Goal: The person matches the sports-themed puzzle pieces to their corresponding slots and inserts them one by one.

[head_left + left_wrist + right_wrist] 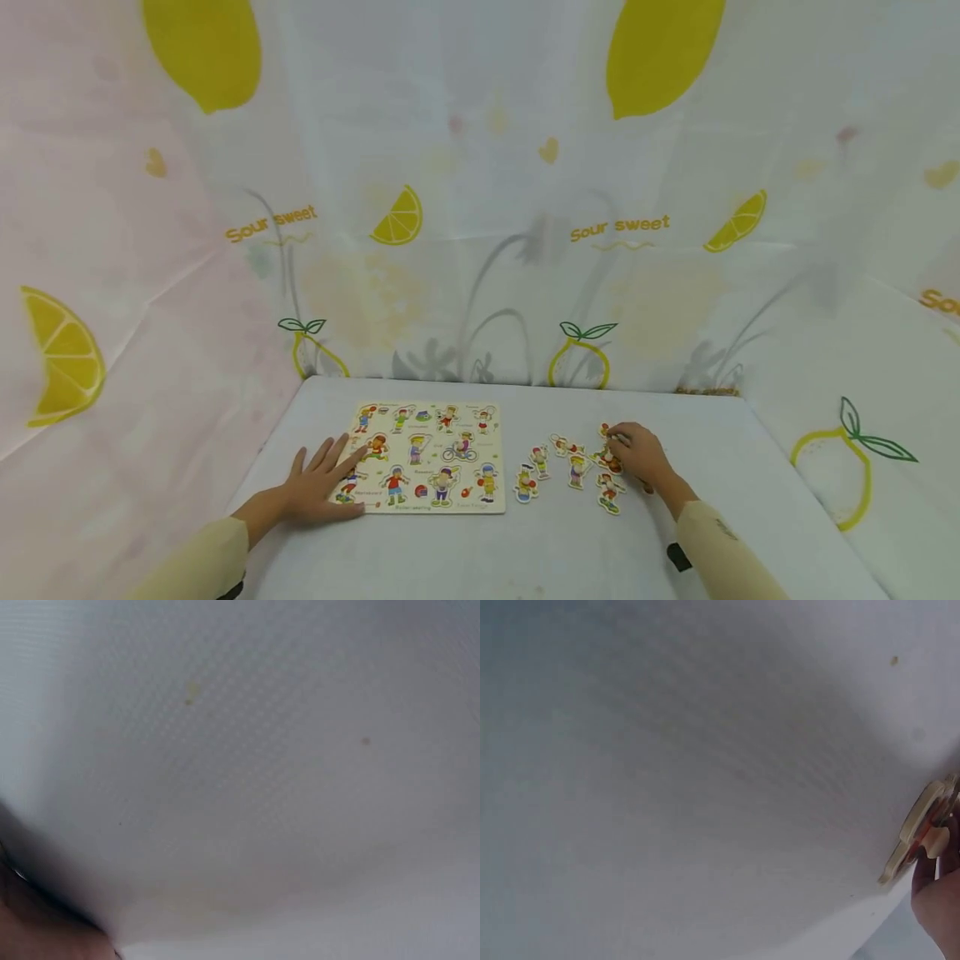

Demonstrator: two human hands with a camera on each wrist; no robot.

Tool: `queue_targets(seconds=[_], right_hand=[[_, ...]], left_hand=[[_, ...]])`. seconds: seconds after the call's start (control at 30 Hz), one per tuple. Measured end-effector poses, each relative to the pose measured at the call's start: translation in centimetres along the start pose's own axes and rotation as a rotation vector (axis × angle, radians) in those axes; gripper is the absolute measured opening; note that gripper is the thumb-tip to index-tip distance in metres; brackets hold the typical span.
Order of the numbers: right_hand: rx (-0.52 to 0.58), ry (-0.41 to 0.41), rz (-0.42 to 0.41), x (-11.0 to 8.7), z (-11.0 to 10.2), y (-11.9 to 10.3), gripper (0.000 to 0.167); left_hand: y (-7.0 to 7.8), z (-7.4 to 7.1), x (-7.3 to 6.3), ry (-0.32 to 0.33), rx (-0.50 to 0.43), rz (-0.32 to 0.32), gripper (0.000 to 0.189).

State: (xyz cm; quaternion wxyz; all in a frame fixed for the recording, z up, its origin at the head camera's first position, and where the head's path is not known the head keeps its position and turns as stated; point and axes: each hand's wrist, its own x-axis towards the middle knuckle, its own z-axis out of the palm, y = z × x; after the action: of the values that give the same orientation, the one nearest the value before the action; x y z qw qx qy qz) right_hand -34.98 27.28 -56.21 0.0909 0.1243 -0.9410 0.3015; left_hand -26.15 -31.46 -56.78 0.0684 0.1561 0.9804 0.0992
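My left hand (pixel 318 487) lies with fingers spread over the left edge of a wooden puzzle board (pixel 435 510) printed with children playing sports. Only a bit of that hand shows in the left wrist view's lower left corner. To the right of the board, my right hand (pixel 639 452) reaches down among loose puzzle pieces and pinches one puzzle piece (pixel 909 844) by its round knob (pixel 935 841). Its fingers partly cover that piece in the head view. Nearby lie a skateboarder piece (pixel 609 493) and a piece with a yellow top (pixel 577 472).
More loose pieces lie between the board and my right hand, among them a ball player piece (pixel 526 484) by the board's right edge. White cloth covers the table (pixel 465 558). A lemon-print curtain (pixel 480 275) stands behind and at both sides.
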Motion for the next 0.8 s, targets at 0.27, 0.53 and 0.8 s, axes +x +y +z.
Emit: queue_targets(seconds=[0.27,0.53,0.8], right_hand=[[0.042,0.005,0.072,0.3,-0.8,-0.1,0.015],[0.008,-0.018,0.081,0.7,-0.3,-0.5,0.015],[-0.046,-0.037,0.098,1.3,-0.2,-0.3,0.017]], left_hand=[[0.4,-0.5,-0.1,-0.031,-0.027,-0.008,0.102],[0.4,-1.2,-0.4,-0.074,-0.035,0.000,0.103],[0.5,-1.3,0.0,-0.052,0.002,0.023,0.102]])
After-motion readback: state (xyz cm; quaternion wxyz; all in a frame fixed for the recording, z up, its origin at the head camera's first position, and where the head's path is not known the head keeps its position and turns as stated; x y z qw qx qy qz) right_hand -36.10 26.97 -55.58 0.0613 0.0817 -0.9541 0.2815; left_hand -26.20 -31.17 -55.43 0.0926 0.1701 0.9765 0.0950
